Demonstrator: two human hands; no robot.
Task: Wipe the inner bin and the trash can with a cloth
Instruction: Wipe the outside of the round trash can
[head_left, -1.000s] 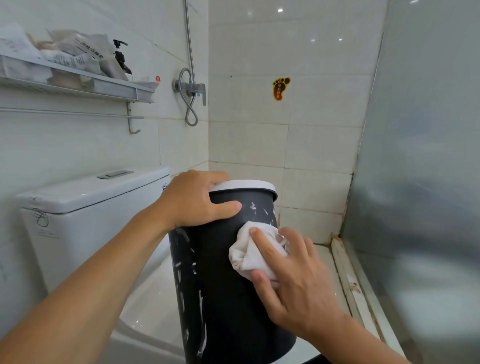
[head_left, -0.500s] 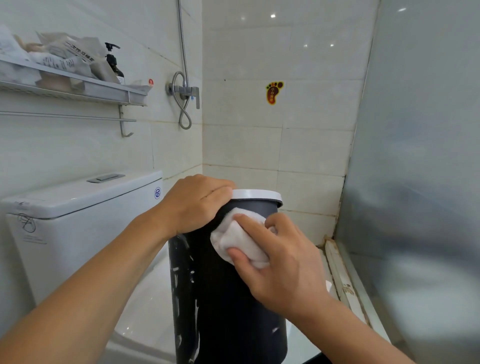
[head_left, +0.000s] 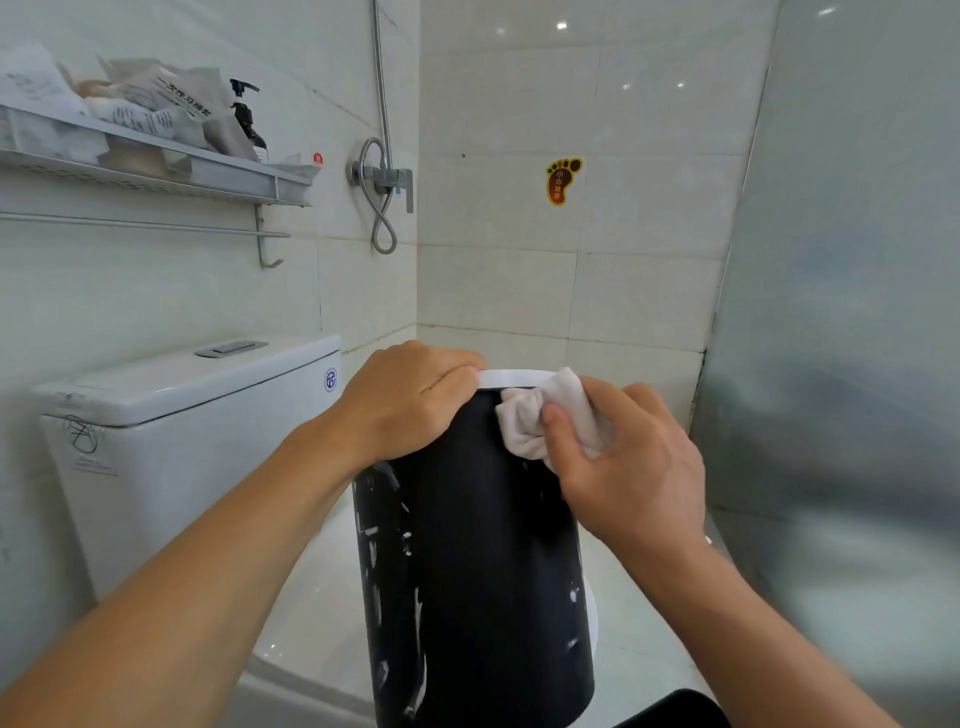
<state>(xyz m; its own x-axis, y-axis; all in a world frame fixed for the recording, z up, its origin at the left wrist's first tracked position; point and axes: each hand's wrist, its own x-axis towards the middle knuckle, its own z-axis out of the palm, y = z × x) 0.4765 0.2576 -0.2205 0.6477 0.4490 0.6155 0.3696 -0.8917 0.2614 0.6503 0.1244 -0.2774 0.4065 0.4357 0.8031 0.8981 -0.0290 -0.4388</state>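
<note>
A tall black trash can (head_left: 467, 571) with white scuffs and a white top rim stands on the closed toilet lid. My left hand (head_left: 410, 400) grips its upper left edge, fingers curled over the rim. In my right hand (head_left: 623, 467) is a crumpled white cloth (head_left: 535, 415), held between thumb and fingers and pressed against the can's upper right side just under the rim. The can's inside is hidden.
The white toilet cistern (head_left: 182, 415) stands at left, with the toilet lid (head_left: 311, 623) under the can. A wall shelf (head_left: 156, 161) with packets and a pump bottle hangs above. A shower valve (head_left: 387, 179) is on the wall. A frosted glass panel (head_left: 841, 338) closes the right side.
My right hand has slid the cloth up the can's side from the middle to the white rim. My left hand shifted from the can's side to gripping over the rim.
</note>
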